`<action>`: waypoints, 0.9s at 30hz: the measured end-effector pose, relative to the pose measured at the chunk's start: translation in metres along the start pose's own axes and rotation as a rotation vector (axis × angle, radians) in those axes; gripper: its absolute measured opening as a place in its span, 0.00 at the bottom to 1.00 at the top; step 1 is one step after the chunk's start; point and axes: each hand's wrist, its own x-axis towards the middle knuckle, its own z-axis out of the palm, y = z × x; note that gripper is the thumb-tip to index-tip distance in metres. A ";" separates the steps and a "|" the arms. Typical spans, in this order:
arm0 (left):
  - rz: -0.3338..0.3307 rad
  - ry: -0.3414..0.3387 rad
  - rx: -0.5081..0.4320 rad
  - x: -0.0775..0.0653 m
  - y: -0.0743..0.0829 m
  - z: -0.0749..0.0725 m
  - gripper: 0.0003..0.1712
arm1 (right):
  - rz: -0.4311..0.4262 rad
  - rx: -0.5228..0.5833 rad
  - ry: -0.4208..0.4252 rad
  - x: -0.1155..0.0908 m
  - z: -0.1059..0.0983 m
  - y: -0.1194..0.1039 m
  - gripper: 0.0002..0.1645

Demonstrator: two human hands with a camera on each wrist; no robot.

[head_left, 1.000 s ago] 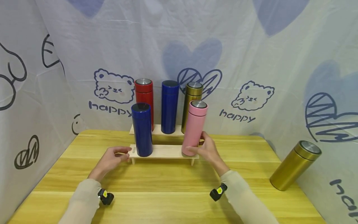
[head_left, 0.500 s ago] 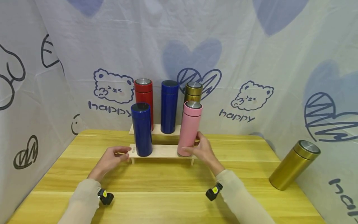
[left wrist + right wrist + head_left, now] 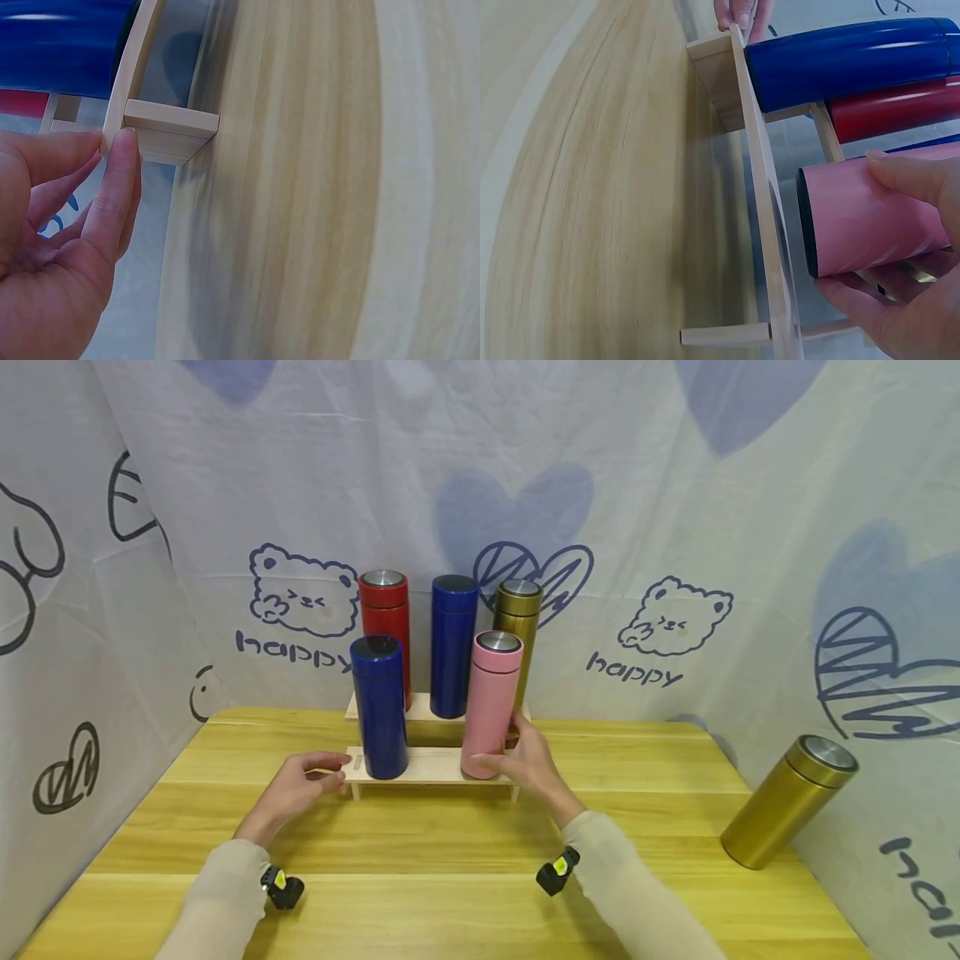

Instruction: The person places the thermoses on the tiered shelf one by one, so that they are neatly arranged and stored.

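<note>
My right hand (image 3: pixel 531 760) grips a pink thermos bottle (image 3: pixel 492 706) low on its body, thumb on one side and fingers on the other. In the right wrist view the base of the pink bottle (image 3: pixel 877 214) hangs slightly apart from the lower shelf's board. My left hand (image 3: pixel 300 789) pinches the left end of the two-step wooden rack (image 3: pixel 435 766) between thumb and fingertips. A blue thermos bottle (image 3: pixel 381 710) stands on the lower step, near that end. Behind, on the upper step, are a red bottle (image 3: pixel 385 602), another blue bottle (image 3: pixel 452 647) and a gold bottle (image 3: pixel 525 610), partly hidden.
Another gold bottle (image 3: pixel 787 802) stands apart at the right side of the wooden table (image 3: pixel 420 893). A printed cloth (image 3: pixel 570 435) hangs close behind the rack and along both sides.
My right hand has carried the pink bottle leftward along the lower step, uncovering more of the gold bottle behind. My left hand stays at the rack's end.
</note>
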 end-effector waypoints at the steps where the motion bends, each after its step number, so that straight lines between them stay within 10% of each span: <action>1: 0.000 -0.001 -0.001 0.000 0.000 0.000 0.23 | -0.002 0.003 -0.003 0.000 0.001 0.000 0.42; 27: -0.004 -0.001 -0.007 -0.001 0.001 0.000 0.23 | 0.009 -0.013 -0.015 0.004 0.024 -0.007 0.40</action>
